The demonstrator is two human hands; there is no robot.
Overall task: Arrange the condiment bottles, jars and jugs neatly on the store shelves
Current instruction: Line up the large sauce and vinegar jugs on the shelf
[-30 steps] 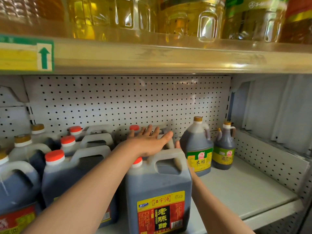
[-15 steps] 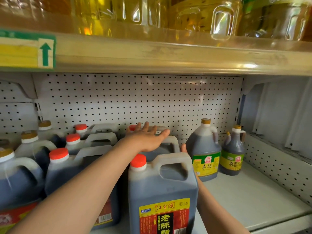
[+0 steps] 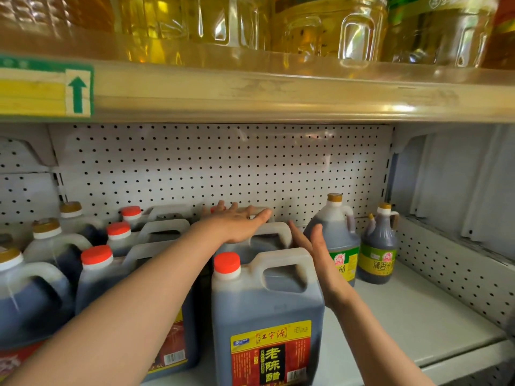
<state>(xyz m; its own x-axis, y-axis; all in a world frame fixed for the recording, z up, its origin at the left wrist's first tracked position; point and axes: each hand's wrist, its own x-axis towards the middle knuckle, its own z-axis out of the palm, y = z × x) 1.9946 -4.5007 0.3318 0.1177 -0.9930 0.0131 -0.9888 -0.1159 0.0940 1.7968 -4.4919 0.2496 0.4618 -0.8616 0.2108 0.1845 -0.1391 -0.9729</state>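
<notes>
Nearest, at the front of the white metal shelf [image 3: 412,324], stands a square grey plastic jug with a red cap and a red-yellow label [image 3: 267,316], full of dark liquid, and left of it are more red-capped jugs [image 3: 97,274] and gold-capped jugs [image 3: 36,288] with the same dark filling. Behind the front jug, the left hand [image 3: 237,224] lies flat with straight fingers on the handle of the second grey jug [image 3: 267,235], while the right hand [image 3: 317,252] is held straight and upright beside it, holding nothing. Further right, a round dark vinegar jug with a gold cap [image 3: 338,232] and a smaller dark bottle with a green label [image 3: 377,254] stand near the white pegboard back wall [image 3: 223,162], and clear jugs of yellow oil [image 3: 328,26] fill the upper shelf.
</notes>
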